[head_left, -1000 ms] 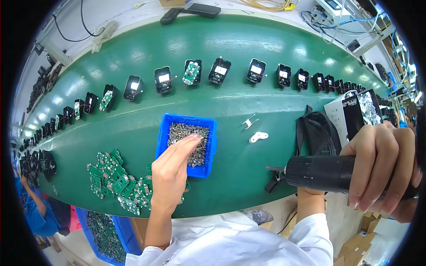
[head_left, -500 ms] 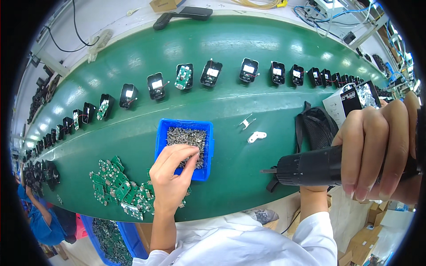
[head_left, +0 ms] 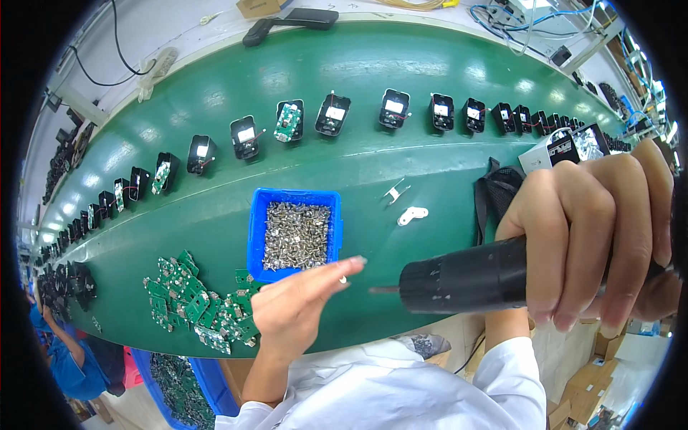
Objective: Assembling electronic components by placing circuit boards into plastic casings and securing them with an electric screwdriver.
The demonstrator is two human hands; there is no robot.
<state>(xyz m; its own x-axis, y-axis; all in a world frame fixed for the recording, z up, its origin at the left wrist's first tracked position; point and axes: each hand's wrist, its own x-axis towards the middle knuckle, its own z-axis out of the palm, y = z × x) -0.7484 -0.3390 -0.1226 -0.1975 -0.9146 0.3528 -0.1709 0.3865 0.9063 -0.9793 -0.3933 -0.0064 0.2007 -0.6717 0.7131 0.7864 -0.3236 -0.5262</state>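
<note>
My left hand [head_left: 294, 312] is just below the blue bin [head_left: 256, 240], fingers pinched, with a small shiny screw [head_left: 343, 280] showing at the fingertips. The bin holds a heap of small silvery metal screws [head_left: 297, 233]. My right hand [head_left: 591, 236] is wrapped round a black electric screwdriver [head_left: 466, 279] lying level, its thin bit [head_left: 383, 290] pointing left toward my left fingertips. A short gap separates the bit from the left hand.
A long curved row of black device housings [head_left: 333, 115] spans the green table [head_left: 430, 186]; some hold green boards. Loose circuit boards [head_left: 190, 294] lie left of the bin. A white plastic part [head_left: 412, 216] and a black bag [head_left: 494, 190] lie right. Another person in blue [head_left: 75, 362] is far left.
My left hand has left the bin, moving down and right with a small screw pinched. The screwdriver in my right hand has moved left, its bit nearer the left fingertips.
</note>
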